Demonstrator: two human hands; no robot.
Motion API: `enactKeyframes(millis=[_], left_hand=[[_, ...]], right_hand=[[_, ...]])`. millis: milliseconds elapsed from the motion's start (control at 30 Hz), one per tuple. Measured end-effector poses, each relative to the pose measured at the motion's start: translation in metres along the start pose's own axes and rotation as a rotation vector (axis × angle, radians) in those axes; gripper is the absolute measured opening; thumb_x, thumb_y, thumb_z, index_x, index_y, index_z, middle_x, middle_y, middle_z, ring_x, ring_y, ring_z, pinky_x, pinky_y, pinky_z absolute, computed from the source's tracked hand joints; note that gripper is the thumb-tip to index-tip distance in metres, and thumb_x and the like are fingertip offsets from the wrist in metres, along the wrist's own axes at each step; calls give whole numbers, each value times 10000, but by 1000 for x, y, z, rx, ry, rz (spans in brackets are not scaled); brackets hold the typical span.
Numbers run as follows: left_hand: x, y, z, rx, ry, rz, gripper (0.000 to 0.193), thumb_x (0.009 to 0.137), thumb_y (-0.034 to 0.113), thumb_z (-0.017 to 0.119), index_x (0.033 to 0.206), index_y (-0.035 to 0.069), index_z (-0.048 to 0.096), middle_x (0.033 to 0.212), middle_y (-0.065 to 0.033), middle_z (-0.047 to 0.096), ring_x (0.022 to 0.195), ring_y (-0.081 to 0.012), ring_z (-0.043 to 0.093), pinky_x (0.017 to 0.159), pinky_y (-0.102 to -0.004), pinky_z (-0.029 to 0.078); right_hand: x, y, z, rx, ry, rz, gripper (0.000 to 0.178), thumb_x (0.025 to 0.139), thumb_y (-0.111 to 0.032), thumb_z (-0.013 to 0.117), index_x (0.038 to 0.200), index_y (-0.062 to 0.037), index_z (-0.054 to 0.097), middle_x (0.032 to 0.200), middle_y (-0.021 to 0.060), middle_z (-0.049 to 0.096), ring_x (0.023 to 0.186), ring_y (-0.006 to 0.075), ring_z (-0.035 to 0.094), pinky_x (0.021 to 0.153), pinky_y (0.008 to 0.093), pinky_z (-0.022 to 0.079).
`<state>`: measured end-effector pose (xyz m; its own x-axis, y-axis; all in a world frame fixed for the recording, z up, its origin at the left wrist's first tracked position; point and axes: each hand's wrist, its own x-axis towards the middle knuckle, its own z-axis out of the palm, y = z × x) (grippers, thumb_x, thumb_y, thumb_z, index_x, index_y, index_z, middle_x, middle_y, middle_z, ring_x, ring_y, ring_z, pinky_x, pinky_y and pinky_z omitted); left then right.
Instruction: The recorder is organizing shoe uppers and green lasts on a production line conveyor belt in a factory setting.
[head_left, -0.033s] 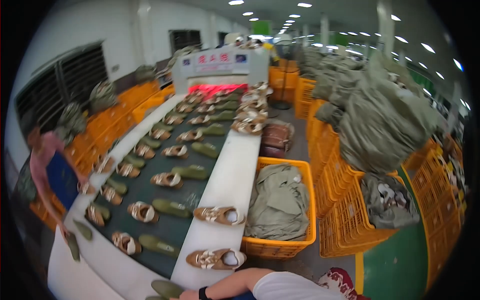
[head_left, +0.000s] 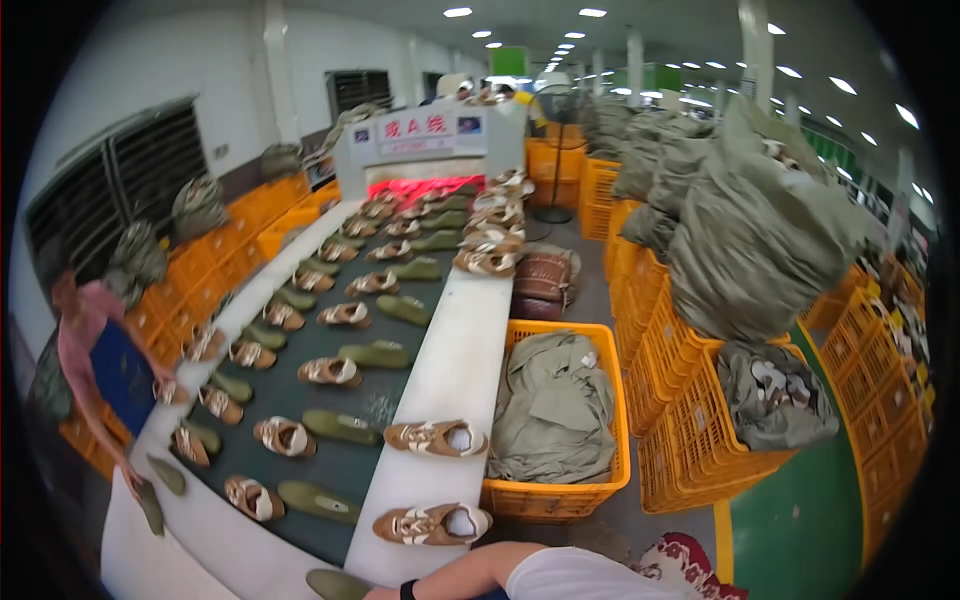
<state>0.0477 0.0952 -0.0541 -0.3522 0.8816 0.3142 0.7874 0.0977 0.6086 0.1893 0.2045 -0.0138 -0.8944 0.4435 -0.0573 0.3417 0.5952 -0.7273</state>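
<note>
At the lower edge, my right hand (head_left: 380, 594) is mostly cut off, with a black wristband behind it. It meets the end of an olive-green shoe sole (head_left: 338, 584); its fingers do not show. My left hand is out of view. Just beyond my right forearm, a brown-and-white shoe (head_left: 432, 523) lies on the white ledge (head_left: 415, 490). Another such shoe (head_left: 437, 437) is a little farther along. On the dark green belt (head_left: 335, 470), rows of brown-and-white shoes (head_left: 284, 436) alternate with green soles (head_left: 341, 426).
At left, a person (head_left: 100, 350) in pink reaches to a green sole (head_left: 149, 506). The belt leads to a white machine (head_left: 430, 150) with a red glow. To the right stand an orange crate (head_left: 560, 500) with grey-green cloth, stacked crates (head_left: 690, 455) and a large sack (head_left: 770, 250).
The view has shifted slightly, so the scene sits a little differently. The tip of a second green sole at the lower edge has dropped out of view. My right arm keeps nearly the same pose.
</note>
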Motion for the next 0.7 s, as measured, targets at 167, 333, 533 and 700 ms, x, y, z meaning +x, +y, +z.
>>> enactKeyframes(millis=[167,333,533,700], left_hand=[[11,1,12,-74,50,97,368,732,165,667,1031,-32,581,1167,-308,472,1064,-447,447,940,-478,366],[15,8,2,-110,10,58,355,744,182,655,1007,-46,587,1180,-299,468,1084,-431,439,939,-466,364],[16,8,-10,-112,-81,36,311,776,134,604,1016,-60,570,1217,-271,433,1121,-391,413,929,-435,375],[16,18,-7,-143,-29,45,291,774,155,620,984,-45,589,1147,-267,491,1065,-393,461,910,-440,390]], right_hand=[[-11,-2,-11,-17,68,104,617,657,-302,650,1182,-78,419,763,196,625,732,373,604,666,448,472],[-9,-6,-8,12,117,165,631,649,-313,648,1206,-136,412,817,211,619,764,383,595,692,464,460],[-7,-17,-13,-27,99,168,640,655,-304,649,1211,-107,400,780,199,623,741,385,598,679,456,468],[-20,-23,-33,154,1,159,654,659,-298,655,1217,-93,383,765,183,629,738,378,605,682,453,473]])
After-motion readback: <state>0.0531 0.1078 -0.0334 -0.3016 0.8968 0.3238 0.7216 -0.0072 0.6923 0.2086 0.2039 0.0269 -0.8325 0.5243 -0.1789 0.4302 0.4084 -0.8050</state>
